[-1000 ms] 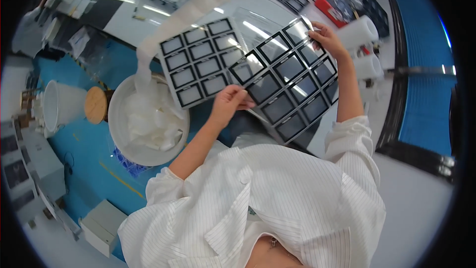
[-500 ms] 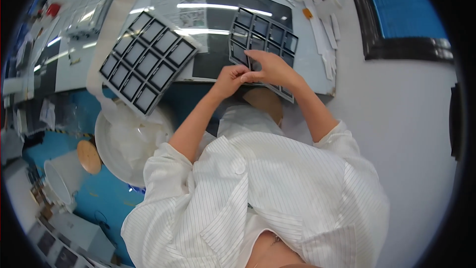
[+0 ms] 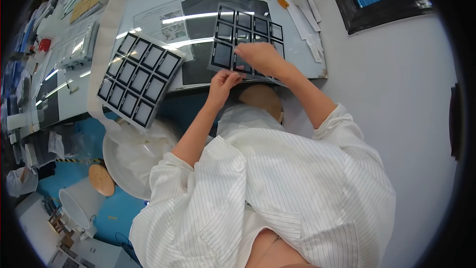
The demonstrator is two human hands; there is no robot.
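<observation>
Just beneath the right fingers, there it lies: a flat, glossy sheet of grey panes in black frames (image 3: 224, 31), on a dark, flat mat (image 3: 194, 72)! The bare left hand (image 3: 223, 87) has thumb and forefinger drawn together by the sheet's near edge; whether they grip it, I can't tell. Over the panes, the bare right hand (image 3: 264, 58) bunches its fingers, their hold hidden. Well left of the fingers, a second black-framed grid sheet (image 3: 136, 78) sits slanted, overhanging the table edge!
</observation>
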